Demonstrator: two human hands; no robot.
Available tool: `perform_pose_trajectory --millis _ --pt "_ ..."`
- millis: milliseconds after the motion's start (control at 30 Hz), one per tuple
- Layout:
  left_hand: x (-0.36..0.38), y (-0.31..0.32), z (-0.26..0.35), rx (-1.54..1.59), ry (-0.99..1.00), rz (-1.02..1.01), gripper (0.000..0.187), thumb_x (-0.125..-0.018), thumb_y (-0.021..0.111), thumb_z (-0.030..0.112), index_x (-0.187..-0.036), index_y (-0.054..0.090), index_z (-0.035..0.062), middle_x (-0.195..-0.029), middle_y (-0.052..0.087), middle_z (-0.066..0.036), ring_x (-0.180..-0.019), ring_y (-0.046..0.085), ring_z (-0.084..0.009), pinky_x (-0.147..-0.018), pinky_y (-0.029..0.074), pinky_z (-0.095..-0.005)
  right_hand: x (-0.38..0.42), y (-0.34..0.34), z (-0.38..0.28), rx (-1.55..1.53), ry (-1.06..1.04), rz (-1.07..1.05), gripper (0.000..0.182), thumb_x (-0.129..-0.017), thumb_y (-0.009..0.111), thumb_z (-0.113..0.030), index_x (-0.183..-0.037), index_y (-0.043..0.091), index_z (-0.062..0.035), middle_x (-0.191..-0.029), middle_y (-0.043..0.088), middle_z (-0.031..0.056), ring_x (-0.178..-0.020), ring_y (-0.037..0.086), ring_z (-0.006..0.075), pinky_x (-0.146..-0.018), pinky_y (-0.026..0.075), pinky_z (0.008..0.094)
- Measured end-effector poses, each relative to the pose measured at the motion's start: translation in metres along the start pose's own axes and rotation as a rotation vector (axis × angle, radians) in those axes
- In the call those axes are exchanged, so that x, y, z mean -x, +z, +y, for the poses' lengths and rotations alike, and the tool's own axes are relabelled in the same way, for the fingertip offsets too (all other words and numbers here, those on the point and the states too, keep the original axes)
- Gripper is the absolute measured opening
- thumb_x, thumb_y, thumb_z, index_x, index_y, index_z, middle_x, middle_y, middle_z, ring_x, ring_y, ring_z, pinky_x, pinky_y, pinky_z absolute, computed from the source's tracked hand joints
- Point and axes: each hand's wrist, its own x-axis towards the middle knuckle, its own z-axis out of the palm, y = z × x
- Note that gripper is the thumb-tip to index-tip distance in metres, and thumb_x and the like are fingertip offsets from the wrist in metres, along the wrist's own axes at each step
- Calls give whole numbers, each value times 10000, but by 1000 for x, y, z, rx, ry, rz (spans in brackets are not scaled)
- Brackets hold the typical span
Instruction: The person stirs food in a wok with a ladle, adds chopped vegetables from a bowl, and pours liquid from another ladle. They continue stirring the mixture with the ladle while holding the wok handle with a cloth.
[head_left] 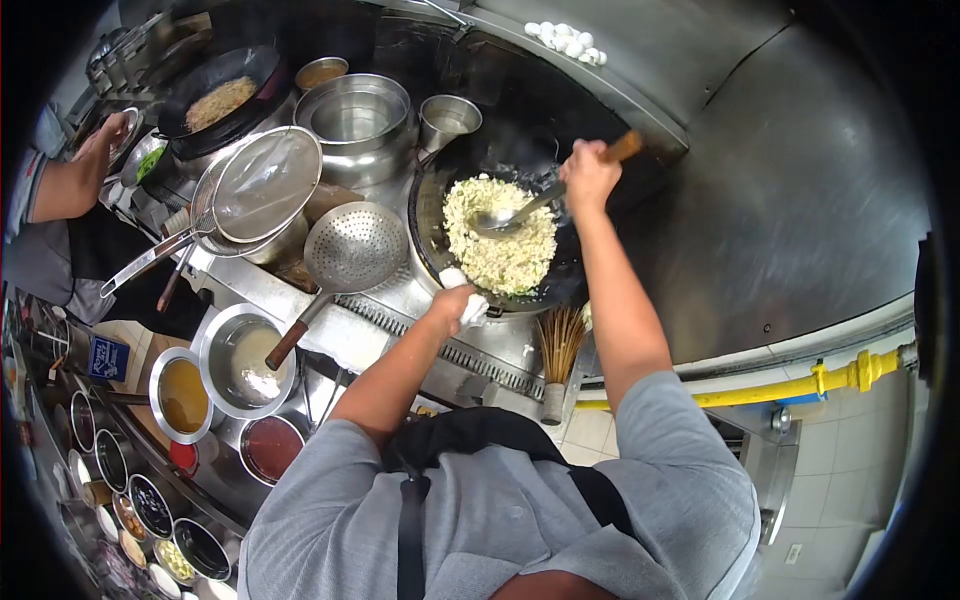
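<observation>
A dark wok [425, 235] sits on the stove, holding a pale heap of fried rice [490, 262] with green flecks. My right hand [590, 180] is closed around the handle of a ladle [495, 222], whose metal bowl rests in the rice. At the wok's near left rim, my left hand [452, 308] grips a folded white cloth [472, 303]. The cloth is pressed against the rim; whether a wok handle lies beneath it is hidden.
To the left are a perforated skimmer [356, 248], a mesh strainer [267, 184] and a large metal pot [355, 112]. A bamboo brush [561, 345] stands at the stove's front edge. A co-worker's arm [80, 180] is at far left, near another wok [262, 72]. Eggshells [566, 42] lie on the back ledge.
</observation>
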Motion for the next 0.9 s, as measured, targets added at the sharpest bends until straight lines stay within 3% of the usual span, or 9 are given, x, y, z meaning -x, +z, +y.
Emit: perform_pose_trajectory --millis 100,233,300,333,467,567,733,800,900 --pt "-5 -3 -2 21 -6 17 323 -838 593 161 -1050 574 -82 -936 647 -143 -761 652 -251 -660 515 -371 -21 25 -37 3 98 -36 199 -805 599 -59 -668 454 -65 -493 421 17 -358 395 106 -338 336 274" --pt "-30 -11 -14 41 25 -29 344 -832 613 166 -1065 564 -83 -939 646 -144 -761 652 -256 -637 522 -389 1 28 -15 -110 -47 62 241 -822 584 -58 -648 420 -93 -462 360 -9 -328 334 109 -331 296 286" --pt "-23 -8 -9 55 -13 -7 346 -834 608 161 -1073 560 -84 -943 645 -148 -769 653 -253 -627 525 -402 -22 22 -5 -19 80 -48 207 -790 612 -67 -660 451 -67 -488 431 19 -342 407 113 -331 347 276" --pt "-22 -7 -7 21 8 -9 206 -883 520 156 -983 558 -20 -795 632 -120 -629 637 -260 -547 548 -415 -27 29 -16 32 59 -51 211 -791 612 -63 -656 450 -71 -488 432 14 -345 407 108 -331 346 274" --pt "-7 0 0 58 16 -24 188 -885 513 153 -950 546 -20 -743 607 -116 -597 627 -267 -502 543 -422 -26 19 -7 -60 -160 57 220 -800 577 2 -648 438 -75 -480 404 9 -346 383 99 -333 324 273" --pt "-3 2 4 41 -38 -7 178 -875 511 138 -951 545 -19 -747 608 -118 -596 627 -269 -507 545 -425 -69 9 38 314 -207 -64 187 -797 587 -23 -664 462 -62 -489 436 22 -351 411 106 -333 337 266" --pt "-13 -1 -5 37 -6 -28 204 -889 508 162 -975 552 -17 -776 624 -126 -613 635 -268 -527 549 -418 -43 26 -1 -110 -142 80 187 -807 588 -23 -674 464 -69 -491 431 26 -359 425 123 -345 367 289" --pt "-9 -3 -2 37 -21 -35 275 -826 576 131 -1023 565 -60 -854 645 -135 -658 650 -249 -547 525 -384 -38 16 16 27 -71 46 180 -798 598 -22 -681 470 -67 -502 440 27 -365 436 130 -350 376 293" --pt "-7 -1 0 26 -32 -28 192 -881 513 149 -973 555 -14 -786 626 -133 -624 635 -270 -537 546 -418 -44 13 -33 301 137 -24 188 -795 626 -58 -688 473 -88 -499 427 -9 -358 412 113 -346 351 271"
